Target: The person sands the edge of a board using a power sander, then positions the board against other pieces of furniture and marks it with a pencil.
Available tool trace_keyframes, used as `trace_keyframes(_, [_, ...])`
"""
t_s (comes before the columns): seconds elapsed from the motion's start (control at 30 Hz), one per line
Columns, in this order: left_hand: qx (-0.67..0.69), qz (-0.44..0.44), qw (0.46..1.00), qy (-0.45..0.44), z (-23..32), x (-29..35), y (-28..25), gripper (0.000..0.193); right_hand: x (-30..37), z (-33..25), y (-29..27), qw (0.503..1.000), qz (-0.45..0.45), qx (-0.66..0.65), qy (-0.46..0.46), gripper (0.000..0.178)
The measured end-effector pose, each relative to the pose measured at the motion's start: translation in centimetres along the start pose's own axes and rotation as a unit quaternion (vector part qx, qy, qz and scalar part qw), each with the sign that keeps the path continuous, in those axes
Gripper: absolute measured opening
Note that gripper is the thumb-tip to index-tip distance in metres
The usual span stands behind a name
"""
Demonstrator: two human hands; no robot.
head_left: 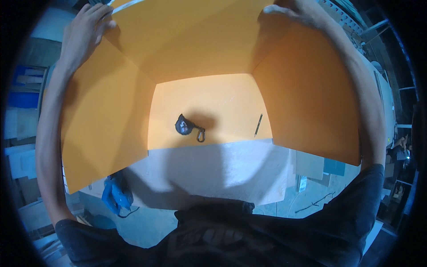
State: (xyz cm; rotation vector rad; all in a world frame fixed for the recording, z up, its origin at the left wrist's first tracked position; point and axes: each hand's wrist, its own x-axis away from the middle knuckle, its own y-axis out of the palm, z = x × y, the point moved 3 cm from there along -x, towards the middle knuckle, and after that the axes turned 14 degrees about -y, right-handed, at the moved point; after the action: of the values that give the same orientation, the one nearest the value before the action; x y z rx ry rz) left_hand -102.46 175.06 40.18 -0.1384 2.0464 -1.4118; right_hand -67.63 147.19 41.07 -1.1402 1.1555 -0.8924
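Orange panels stand around me as an open box: a left panel (95,120), a back panel (200,44), a right panel (311,98) and a flat base (222,95). My left hand (86,33) is closed over the upper edge near the back left corner, fingers bent across it. At the upper right, my right hand (300,11) is on the top of the box, its thumb stretched along the inner side; the other fingers are mostly cut off by the frame. A small dark rounded object (183,125) with a carabiner (201,135) lies on the base. A pencil (258,125) rests farther right.
A pale board (191,164) extends from the base toward me. Below the left panel sits a blue object (116,195) with a dark cord. Stacked boards (29,118) stand at the far left. Another person (401,151) is at the far right.
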Motion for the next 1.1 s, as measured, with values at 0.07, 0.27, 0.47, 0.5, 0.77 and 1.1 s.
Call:
trace_keyframes(0.07, [0.022, -0.018, 1.0, 0.0, -0.3, 0.0, 0.1, 0.038, -0.5, -0.3, 0.7, 0.994, 0.077, -0.076, -0.026, 0.053])
trace_keyframes(0.27, [0.093, -0.022, 0.995, -0.001, 0.7, -0.7, -0.5, 0.032, 3.2, 8.4, 1.1, 0.826, 0.396, -0.332, 0.223, 0.039])
trace_keyframes(0.47, [0.085, -0.051, 0.995, -0.015, 0.3, -1.1, -1.7, 0.032, 1.9, 7.7, 1.4, 0.798, 0.299, -0.421, 0.311, 0.03])
trace_keyframes(0.5, [0.085, -0.061, 0.994, -0.022, 0.4, -1.3, -1.8, 0.031, 1.8, 7.4, 1.4, 0.781, 0.363, -0.406, 0.305, 0.03])
trace_keyframes(0.77, [0.061, -0.112, 0.992, -0.001, 1.3, -2.9, -1.8, 0.029, 4.5, 7.4, 0.0, 0.808, 0.249, -0.427, 0.321, 0.033])
trace_keyframes(1.1, [0.011, -0.204, 0.979, 0.006, 0.8, -4.7, -2.1, 0.031, 3.3, 2.3, -2.2, 0.996, 0.072, -0.031, 0.033, 0.053])
